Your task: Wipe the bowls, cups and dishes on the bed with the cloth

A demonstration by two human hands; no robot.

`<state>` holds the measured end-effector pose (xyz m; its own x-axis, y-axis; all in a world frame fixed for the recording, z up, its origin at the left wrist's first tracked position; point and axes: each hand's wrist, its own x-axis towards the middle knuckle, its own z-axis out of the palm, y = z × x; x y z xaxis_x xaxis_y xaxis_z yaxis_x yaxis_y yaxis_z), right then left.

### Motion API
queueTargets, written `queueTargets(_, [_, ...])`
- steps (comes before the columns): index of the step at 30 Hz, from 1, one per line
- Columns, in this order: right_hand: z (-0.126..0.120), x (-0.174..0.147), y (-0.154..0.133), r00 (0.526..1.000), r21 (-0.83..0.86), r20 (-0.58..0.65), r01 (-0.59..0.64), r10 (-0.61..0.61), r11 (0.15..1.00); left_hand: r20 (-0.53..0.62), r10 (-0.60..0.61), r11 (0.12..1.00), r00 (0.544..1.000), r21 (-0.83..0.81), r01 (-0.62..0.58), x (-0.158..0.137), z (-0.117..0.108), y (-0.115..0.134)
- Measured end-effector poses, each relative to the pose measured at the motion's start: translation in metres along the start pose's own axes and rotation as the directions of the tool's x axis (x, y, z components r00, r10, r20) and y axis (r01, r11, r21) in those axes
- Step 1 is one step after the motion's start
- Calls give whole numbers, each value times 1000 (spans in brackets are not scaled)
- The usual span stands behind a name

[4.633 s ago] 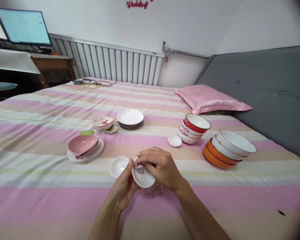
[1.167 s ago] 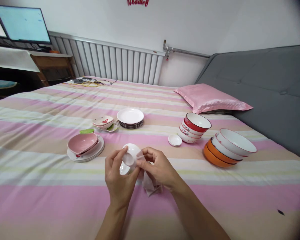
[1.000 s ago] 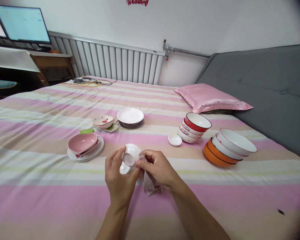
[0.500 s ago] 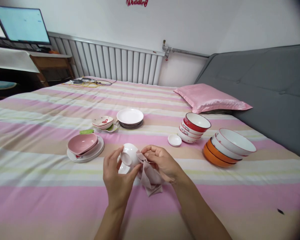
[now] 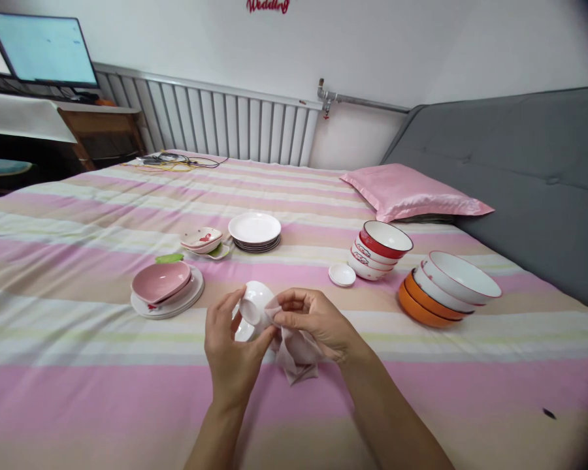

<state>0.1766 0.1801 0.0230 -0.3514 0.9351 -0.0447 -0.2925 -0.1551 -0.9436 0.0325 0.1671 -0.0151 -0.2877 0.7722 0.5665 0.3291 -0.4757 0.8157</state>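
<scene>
Between thumb and fingers, my left hand [image 5: 232, 346] grips a small white bowl [image 5: 257, 301], tipped so that its foot faces left. My right hand [image 5: 318, 320] pinches a pale pink cloth [image 5: 296, 352] and presses it on the bowl's right side; the rest of the cloth hangs below. Behind and under the held bowl, another white dish [image 5: 245, 331] shows in part, mostly hidden by my left hand. A small white saucer stack [image 5: 342, 274] lies beyond my right hand.
Pink dishes [image 5: 161, 282] rest on white plates [image 5: 196, 297] at left. Farther back are patterned dishes [image 5: 202, 237] and a plate stack [image 5: 255, 228]. To the right stand red-and-white bowls [image 5: 385, 240] and white bowls [image 5: 463, 277] in orange ones [image 5: 428, 307]. Everything lies on a striped bedsheet [image 5: 102, 398].
My right hand has shifted slightly with the cloth along the bowl's side. The bowl, still in my left hand, has moved a little to the right. The other dishes have stayed put.
</scene>
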Motion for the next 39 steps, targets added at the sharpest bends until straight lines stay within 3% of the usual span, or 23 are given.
queueTargets(8, [5, -4, -5, 987, -290, -66, 124, -149, 949, -16, 49, 996, 999, 73, -48, 0, -2, 1])
queueTargets(16, [1, -3, -6, 979, -330, -111, 127, -172, 935, -18, 19, 998, 1000, 68, -18, 0, -2, 0])
queueTargets(18, [-4, -2, -8, 936, -441, -195, 183, -293, 879, -28, 15, 996, 999, 87, -12, 1, -1, 0])
queueTargets(21, [-15, 0, -13, 787, -616, -335, 234, -519, 752, -48, 2, 994, 999, 113, 4, 2, -1, 1])
queueTargets(23, [-20, 0, -16, 728, -624, -376, 259, -574, 737, -53, -4, 993, 999, 118, 10, 3, -1, 2])
queueTargets(28, [-21, -3, -21, 812, -339, -374, 329, -448, 881, -23, 9, 995, 1000, 96, -6, 1, -1, 5])
queueTargets(35, [-16, -1, -18, 907, -147, -286, 277, -309, 949, -7, 32, 996, 999, 79, -31, -2, 1, 6])
queueTargets(37, [-15, 0, -18, 929, -97, -263, 244, -262, 965, -8, -18, 999, 1000, 36, 18, -1, 2, 6])
queueTargets(39, [-15, 1, -17, 950, -42, -236, 200, -204, 979, 48, -157, 982, 986, -101, 161, 0, 0, 8])
